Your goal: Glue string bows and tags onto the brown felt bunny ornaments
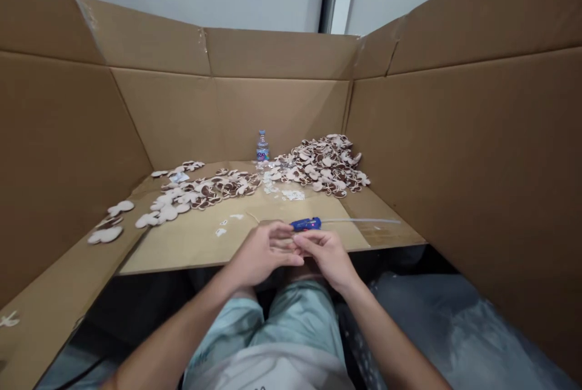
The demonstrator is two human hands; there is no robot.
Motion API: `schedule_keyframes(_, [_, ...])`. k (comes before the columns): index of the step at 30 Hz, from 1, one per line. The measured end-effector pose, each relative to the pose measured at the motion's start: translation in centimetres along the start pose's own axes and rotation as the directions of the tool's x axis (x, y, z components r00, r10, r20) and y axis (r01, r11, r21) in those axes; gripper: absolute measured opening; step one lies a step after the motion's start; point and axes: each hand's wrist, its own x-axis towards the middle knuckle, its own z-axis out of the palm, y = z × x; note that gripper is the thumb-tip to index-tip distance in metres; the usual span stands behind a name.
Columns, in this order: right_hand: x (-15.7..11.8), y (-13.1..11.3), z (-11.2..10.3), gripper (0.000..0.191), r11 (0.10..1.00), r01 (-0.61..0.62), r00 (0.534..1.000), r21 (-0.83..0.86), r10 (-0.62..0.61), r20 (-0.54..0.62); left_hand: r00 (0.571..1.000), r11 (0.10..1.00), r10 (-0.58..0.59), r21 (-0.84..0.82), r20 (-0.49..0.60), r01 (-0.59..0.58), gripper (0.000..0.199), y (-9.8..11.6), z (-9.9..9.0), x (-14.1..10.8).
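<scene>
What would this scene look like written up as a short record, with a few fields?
Left hand: raised, fingers meeting the right hand; anything held is hidden
Right hand: raised, pressed to the left hand's fingers
Nearest thing: blue hot glue gun with a clear glue stick, just beyond the hands
Surface: cardboard sheet
Rest: heaps of cream and brown cut-out pieces, plastic water bottle, cardboard walls
</scene>
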Motion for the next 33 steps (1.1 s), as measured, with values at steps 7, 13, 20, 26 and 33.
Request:
schedule_keyframes(7, [-1.2,3.0,5.9,0.025,0.976,-0.157,0.959,0.149,0.115,0.257,0.908,0.994,-0.091,-0.088,-0.409,0.060,0.014,-3.5,-2.0,-7.0])
schedule_keyframes(13, [-0.6,5.8,11.7,0.027,0.876,-0.359,0.868,0.322,0.186,0.461,0.687,0.928,-0.241,-0.370,-0.685,-0.043,0.022,-5.9,-5.3,-13.0])
schedule_keyframes(20, [-0.2,9.1,16.7,0.035,0.777,-0.472,0.816,0.417,0.206,0.540,0.468,0.758,-0.387,-0.563,-0.795,-0.329,0.032,-7.7,-7.4,-16.7])
schedule_keyframes(26, [-0.2,12.9,20.2,0.035,0.759,-0.526,0.799,0.384,0.286,0.528,0.452,0.889,-0.200,-0.355,-0.870,-0.290,0.025,-10.0,-7.4,-17.7])
schedule_keyframes(33, [-2.2,16.2,24.6,0.060,0.629,-0.694,0.697,0.351,0.465,0.546,0.538,0.967,-0.035,0.107,-0.842,0.232,0.053,-16.9,-9.3,-16.8])
